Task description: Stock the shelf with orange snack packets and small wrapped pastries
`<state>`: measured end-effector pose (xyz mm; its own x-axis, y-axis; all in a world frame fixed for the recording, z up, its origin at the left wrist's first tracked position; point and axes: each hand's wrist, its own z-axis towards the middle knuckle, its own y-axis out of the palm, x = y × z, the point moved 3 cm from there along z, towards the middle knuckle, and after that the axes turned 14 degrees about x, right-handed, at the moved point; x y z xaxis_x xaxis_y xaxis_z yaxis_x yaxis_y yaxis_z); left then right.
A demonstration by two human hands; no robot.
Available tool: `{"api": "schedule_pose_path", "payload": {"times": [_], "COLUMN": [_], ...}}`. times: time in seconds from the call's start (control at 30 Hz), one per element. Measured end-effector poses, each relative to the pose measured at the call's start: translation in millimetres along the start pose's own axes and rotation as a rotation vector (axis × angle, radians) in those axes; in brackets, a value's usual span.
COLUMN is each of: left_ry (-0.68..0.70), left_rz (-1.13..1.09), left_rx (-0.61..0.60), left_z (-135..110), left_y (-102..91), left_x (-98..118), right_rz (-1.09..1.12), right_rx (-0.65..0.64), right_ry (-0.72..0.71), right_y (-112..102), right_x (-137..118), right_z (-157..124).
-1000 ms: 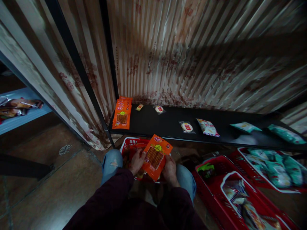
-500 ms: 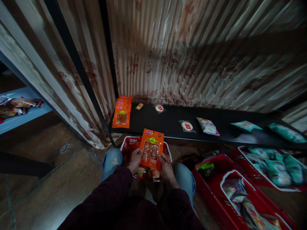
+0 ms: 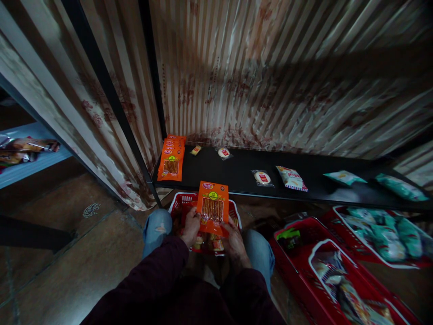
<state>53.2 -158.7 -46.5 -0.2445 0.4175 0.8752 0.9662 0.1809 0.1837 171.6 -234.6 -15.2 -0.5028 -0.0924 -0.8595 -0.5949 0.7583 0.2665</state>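
An orange snack packet (image 3: 213, 208) with a clear window showing brown sticks is held between my two hands. My left hand (image 3: 192, 226) grips its left edge, and my right hand (image 3: 234, 239) pinches its lower right corner. Below it, between my knees, stands a red basket with a white rim (image 3: 182, 197), holding several small packaged snacks (image 3: 217, 244) partly hidden by the packet and my hands. Ahead, at the left end of a black shelf (image 3: 216, 174), lies an overlapping stack of matching orange packets (image 3: 171, 167).
Along the shelf lie a small yellow packet (image 3: 195, 150), two round white wrapped snacks (image 3: 262, 177), a white-and-red bag (image 3: 291, 178) and green packets (image 3: 345, 177). Red baskets (image 3: 297, 257) with more snacks stand on the floor at right. A black post (image 3: 150, 67) rises at the shelf's left end.
The held packet has shifted very slightly left and tilted a little, still in both hands. The whole view has moved slightly; the shelf items stay put.
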Motion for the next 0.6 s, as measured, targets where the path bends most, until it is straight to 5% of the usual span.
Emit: {"api": "schedule_pose_path", "payload": {"times": [0.33, 0.6], "left_ry": [0.043, 0.394], "left_rz": [0.136, 0.597], "left_rx": [0.046, 0.148], "left_z": [-0.4, -9.6], "left_y": [-5.0, -7.1], "left_x": [-5.2, 14.0], "right_rz": [0.045, 0.078], "right_rx": [-0.018, -0.035], "right_ry": [0.09, 0.087], "right_y": [-2.4, 6.2], "right_x": [6.8, 3.9], "right_z": [0.1, -6.0]}}
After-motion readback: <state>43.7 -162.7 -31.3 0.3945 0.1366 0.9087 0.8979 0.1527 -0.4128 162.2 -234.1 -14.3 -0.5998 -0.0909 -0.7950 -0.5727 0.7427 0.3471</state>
